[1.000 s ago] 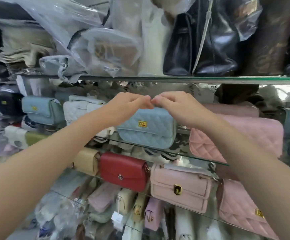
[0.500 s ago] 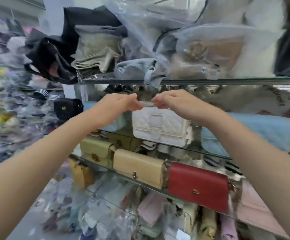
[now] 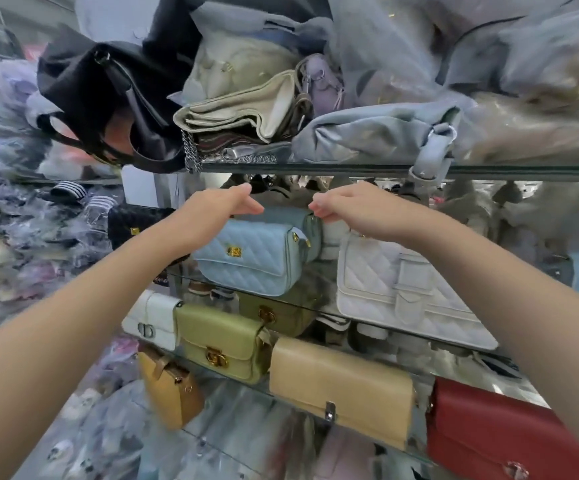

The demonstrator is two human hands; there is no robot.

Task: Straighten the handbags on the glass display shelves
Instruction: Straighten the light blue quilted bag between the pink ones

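A light blue quilted handbag (image 3: 246, 265) with a gold clasp stands on the middle glass shelf (image 3: 281, 301). My left hand (image 3: 219, 211) hovers at its top left edge, fingers stretched out, holding nothing. My right hand (image 3: 350, 207) is just above its top right corner, fingers curled in with nothing visible in them. Right of the blue bag a white quilted handbag (image 3: 395, 289) leans tilted, under my right wrist. A black quilted bag (image 3: 135, 226) stands to the left, partly hidden by my left forearm.
On the lower glass shelf (image 3: 232, 379) stand a small white bag (image 3: 156, 317), a green bag (image 3: 225, 341), a tan bag (image 3: 340, 386) and a red bag (image 3: 489, 431). The top shelf (image 3: 350, 168) holds a black bag (image 3: 108, 98), folded beige bags (image 3: 246, 105) and plastic-wrapped bags, close above my hands.
The view has swung left along the shelves. My hands have left the white quilted bag, moved over the light blue one, and parted from a fingertip-to-fingertip pinch.
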